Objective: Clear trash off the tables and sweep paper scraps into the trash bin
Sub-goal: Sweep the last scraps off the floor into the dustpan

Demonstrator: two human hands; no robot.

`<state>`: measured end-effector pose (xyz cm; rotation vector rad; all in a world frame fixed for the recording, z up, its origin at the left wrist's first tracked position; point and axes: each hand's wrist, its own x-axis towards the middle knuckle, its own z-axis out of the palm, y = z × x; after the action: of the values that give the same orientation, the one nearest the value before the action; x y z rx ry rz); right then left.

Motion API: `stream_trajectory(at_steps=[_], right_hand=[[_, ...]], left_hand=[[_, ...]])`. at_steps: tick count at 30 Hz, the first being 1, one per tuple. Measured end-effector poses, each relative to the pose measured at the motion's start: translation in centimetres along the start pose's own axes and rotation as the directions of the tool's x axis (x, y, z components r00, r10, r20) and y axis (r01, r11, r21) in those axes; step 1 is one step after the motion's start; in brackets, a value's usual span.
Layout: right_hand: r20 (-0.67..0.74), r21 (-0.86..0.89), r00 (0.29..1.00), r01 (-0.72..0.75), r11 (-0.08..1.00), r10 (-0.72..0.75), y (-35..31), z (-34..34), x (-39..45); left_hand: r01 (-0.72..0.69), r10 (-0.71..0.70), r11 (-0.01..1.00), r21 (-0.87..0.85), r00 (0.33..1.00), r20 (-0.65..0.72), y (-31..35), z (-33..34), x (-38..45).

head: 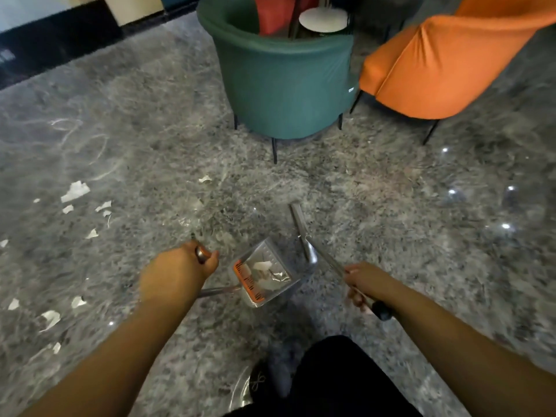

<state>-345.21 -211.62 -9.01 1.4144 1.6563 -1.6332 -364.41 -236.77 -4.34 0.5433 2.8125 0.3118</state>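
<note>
Two hands in view, well apart, each wrapped round a metal handle. My left hand grips the upper end of the dustpan handle, fingers curled round it. The dustpan sits on the floor between my hands, a clear-sided pan with an orange strip on its left edge; a few pale paper bits lie inside it. My right hand is closed on the broom handle, which slants from a black end cap near my wrist toward the far left. The broom head is blurred; it appears to rest on the floor just beyond the pan's far right corner.

Many white paper scraps lie scattered on the grey marbled floor to the left, well away from the pan, some far, some near my left forearm. One scrap lies alone, farther out in the middle.

Far side: green tub chair centre, orange chair to its right, a small round white table behind the green chair. My dark trouser leg and shoe show at the near edge.
</note>
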Motion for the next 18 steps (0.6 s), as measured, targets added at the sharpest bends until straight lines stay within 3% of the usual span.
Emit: stream_trajectory(at_steps=[6, 13, 18], right_hand=[[-0.024, -0.026, 0.998, -0.052, 0.998, 0.051, -4.5, -5.3, 6.0], [0.001, -0.284, 0.992, -0.119, 0.951, 0.125, -11.0, -12.6, 14.7], [0.034, -0.489, 0.989, -0.108, 0.865, 0.142, -14.2, -14.2, 18.6]], left_hand=[[-0.065, 0.061, 0.984, 0.164, 0.998, 0.029, 5.9, 1.6, 8.2], [0.002, -0.021, 0.983, 0.182, 0.994, 0.103, 12.4, 3.4, 15.7], [0.077, -0.093, 0.985, 0.152, 0.991, 0.1, 13.2, 3.2, 18.7]])
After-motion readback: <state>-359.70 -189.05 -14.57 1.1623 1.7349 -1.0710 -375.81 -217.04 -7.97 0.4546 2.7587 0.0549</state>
